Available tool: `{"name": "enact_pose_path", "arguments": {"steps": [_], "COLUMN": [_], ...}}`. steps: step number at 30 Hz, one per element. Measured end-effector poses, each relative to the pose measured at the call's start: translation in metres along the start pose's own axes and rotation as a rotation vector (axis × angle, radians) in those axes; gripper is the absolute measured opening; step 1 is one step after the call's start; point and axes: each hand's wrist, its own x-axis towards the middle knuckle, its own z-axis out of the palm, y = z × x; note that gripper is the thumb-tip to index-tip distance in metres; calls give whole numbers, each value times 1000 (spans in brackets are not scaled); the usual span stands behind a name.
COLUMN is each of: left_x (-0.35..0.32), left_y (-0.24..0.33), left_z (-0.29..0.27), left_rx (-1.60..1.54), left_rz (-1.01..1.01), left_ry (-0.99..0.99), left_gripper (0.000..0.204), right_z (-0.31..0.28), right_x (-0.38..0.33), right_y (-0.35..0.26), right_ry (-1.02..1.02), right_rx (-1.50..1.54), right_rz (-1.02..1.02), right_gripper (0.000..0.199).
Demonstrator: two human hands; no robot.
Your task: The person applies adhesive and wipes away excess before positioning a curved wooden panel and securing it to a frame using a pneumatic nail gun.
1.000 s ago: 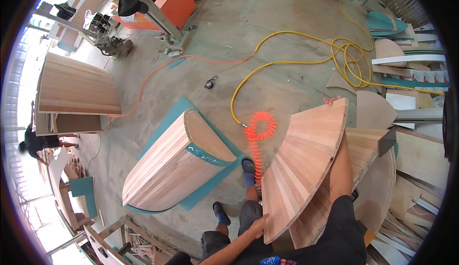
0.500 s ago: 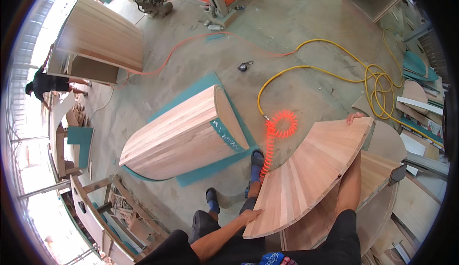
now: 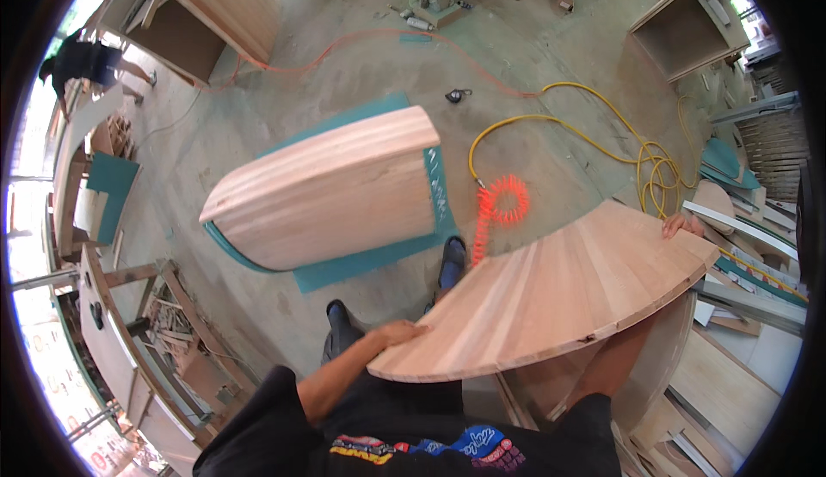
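Observation:
A fan-shaped curved wooden panel (image 3: pixel 551 292) made of joined strips is held before my body. My left hand (image 3: pixel 400 333) grips its left end, the thumb side over the edge. My right arm passes beneath the panel, and my right hand (image 3: pixel 682 224) comes round the far right end with its fingers curled over the rim. Further off to the left, a rounded wooden form (image 3: pixel 331 189) of similar strips lies on a teal sheet (image 3: pixel 344 272) on the floor. More wood pieces under the held panel are partly hidden by it.
A coiled orange air hose (image 3: pixel 503 200) joins a yellow hose (image 3: pixel 594 124) on the floor ahead. Wooden offcuts and boards (image 3: pixel 723 382) pile up at the right. A wooden frame (image 3: pixel 163 339) stands at the left. Another person (image 3: pixel 86 64) bends near a large wooden cabinet (image 3: pixel 215 12).
Both hands have lifted the panel away from the wood pieces beneath it and turned it; its left end has swung left and its face lies flatter. My view has shifted too.

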Motion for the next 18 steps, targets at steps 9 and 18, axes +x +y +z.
{"name": "enact_pose_path", "arguments": {"steps": [9, 18], "left_x": [-138, -181], "left_y": [-129, -279], "left_z": [-50, -68], "left_rx": [-257, -335], "left_rz": [164, 91], "left_ry": [136, 149], "left_gripper": [72, 71], "right_z": [285, 437], "right_x": [-61, -121], "right_y": [-84, -52], "right_ry": [-138, -29], "right_rx": [-161, -243], "right_rz": [8, 27], "right_gripper": [62, 61]}}
